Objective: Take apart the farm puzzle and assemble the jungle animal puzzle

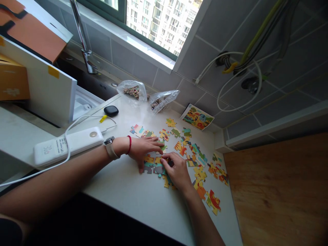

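My left hand lies over several jigsaw puzzle pieces with its fingers spread, thumb down on the counter at their left side. Close against its fingertips, my right hand is closed in a pinch at the upper edge of a joined group of puzzle pieces. The pinched puzzle piece is mostly hidden under the fingers. Loose colourful puzzle pieces are scattered beyond and to the right of both hands. A picture card with a bright printed scene leans against the wall behind them.
Two clear plastic bags of puzzle pieces stand at the back, near the sink and faucet. Under my left forearm lies a white power bank with a cable. A black case sits beyond it. Boxes crowd the left.
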`<state>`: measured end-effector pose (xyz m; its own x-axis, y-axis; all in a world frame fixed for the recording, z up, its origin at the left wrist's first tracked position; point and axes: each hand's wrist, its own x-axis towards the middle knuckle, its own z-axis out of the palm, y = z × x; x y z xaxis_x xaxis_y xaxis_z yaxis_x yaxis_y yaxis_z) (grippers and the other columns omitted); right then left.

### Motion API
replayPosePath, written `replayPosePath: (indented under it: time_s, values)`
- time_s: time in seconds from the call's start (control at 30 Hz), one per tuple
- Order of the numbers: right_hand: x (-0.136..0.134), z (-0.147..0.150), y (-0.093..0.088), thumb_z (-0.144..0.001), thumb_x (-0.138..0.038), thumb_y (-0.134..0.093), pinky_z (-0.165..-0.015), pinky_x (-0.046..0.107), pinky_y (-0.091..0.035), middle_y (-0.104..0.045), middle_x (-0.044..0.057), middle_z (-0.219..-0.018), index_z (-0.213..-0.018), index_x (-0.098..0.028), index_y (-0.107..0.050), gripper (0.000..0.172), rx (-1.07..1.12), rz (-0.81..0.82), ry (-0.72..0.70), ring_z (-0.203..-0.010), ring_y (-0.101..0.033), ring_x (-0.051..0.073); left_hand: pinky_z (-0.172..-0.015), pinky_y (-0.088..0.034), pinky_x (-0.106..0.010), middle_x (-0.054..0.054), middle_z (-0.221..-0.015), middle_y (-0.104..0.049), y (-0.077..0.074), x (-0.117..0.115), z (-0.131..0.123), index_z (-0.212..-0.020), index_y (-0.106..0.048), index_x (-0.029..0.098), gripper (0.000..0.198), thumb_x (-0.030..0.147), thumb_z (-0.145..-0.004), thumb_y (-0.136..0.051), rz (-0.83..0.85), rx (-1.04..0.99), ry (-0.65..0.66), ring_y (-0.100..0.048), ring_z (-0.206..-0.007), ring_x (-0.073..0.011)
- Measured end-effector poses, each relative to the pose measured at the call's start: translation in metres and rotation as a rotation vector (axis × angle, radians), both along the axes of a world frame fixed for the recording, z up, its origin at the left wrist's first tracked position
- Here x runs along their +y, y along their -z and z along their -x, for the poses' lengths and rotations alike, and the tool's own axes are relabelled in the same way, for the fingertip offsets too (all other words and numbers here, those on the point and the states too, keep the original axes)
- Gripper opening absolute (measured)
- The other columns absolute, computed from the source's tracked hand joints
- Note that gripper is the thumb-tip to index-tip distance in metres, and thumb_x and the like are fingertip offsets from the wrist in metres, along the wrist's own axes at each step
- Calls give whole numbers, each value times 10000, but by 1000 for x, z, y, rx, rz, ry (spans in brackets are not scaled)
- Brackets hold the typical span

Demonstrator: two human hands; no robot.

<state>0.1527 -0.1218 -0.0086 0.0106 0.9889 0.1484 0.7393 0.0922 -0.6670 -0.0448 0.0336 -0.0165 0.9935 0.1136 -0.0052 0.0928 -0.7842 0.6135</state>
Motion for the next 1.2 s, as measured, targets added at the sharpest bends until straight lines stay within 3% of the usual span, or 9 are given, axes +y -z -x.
replayPosePath:
  time_s: [0.3, 0.6, 0.67, 0.77, 0.83, 0.9, 1.0, 1.1, 1.2]
  values:
    - [-2, 8, 6, -940, -216, -677, -878, 372, -527, -699, 54, -954, -915, -241, -691, 38, -18, -41, -17, -951, -660, 239, -1244, -177, -680, -177, -1672, -341, 0, 0, 1, -1615, -367, 224, 1283, 497, -530, -994, 13, 54, -1, -197, -1548, -509]
    - [-5, 11, 5, -932, -256, -697, -898, 401, -525, -692, 65, -977, -930, -260, -707, 11, -93, -68, -8, -986, -639, 268, -1237, -200, -684, -149, -1641, -410, 5, 3, 2, -1495, -561, 259, 1138, 556, -486, -995, 22, -14, -13, -273, -1522, -514]
    - [-5, 9, 3, -947, -275, -677, -890, 384, -529, -695, 64, -987, -954, -260, -715, 42, -53, -83, 13, -983, -649, 258, -1230, -263, -652, -143, -1609, -460, 1, 3, 0, -1457, -595, 258, 983, 561, -593, -953, 4, -38, -14, -347, -1497, -481]
    - [-6, 0, -1, -986, -285, -612, -842, 346, -530, -709, 59, -972, -952, -248, -725, 124, 11, -110, 75, -945, -664, 232, -1192, -391, -529, -142, -1455, -610, -6, -1, -5, -1320, -681, 226, 530, 484, -868, -781, -34, -133, -53, -543, -1368, -368]
    - [-7, -9, -4, -993, -303, -594, -780, 328, -524, -720, 56, -936, -920, -236, -731, 169, 18, -109, 109, -891, -666, 223, -1179, -413, -489, -146, -1402, -635, -7, -6, -10, -1243, -702, 206, 381, 451, -951, -696, -81, -208, -142, -557, -1355, -340]
    - [-7, -18, -4, -988, -332, -596, -709, 311, -512, -727, 47, -877, -889, -229, -736, 199, 19, -78, 133, -790, -656, 205, -1199, -372, -536, -158, -1485, -564, -4, -12, -15, -1266, -681, 210, 447, 500, -929, -718, -145, -231, -250, -435, -1462, -393]
    - [-9, -25, -3, -973, -369, -608, -632, 288, -494, -724, 22, -770, -872, -218, -744, 226, 33, -5, 144, -627, -611, 169, -1213, -261, -664, -185, -1646, -359, 5, -18, -19, -1426, -574, 232, 780, 625, -795, -810, -210, -135, -335, -191, -1554, -497]
    - [-9, -26, -2, -966, -391, -607, -607, 277, -477, -703, 10, -692, -868, -209, -750, 251, 18, 48, 118, -584, -594, 163, -1198, -196, -726, -220, -1687, -255, 12, -20, -21, -1525, -471, 236, 1005, 707, -712, -828, -207, -9, -369, -105, -1557, -537]
    - [-9, -24, -3, -971, -376, -589, -603, 275, -461, -710, 12, -696, -855, -219, -752, 255, -6, 89, 60, -594, -602, 168, -1186, -182, -747, -229, -1690, -242, 13, -17, -20, -1537, -464, 240, 1054, 722, -679, -841, -195, 28, -375, -70, -1553, -555]
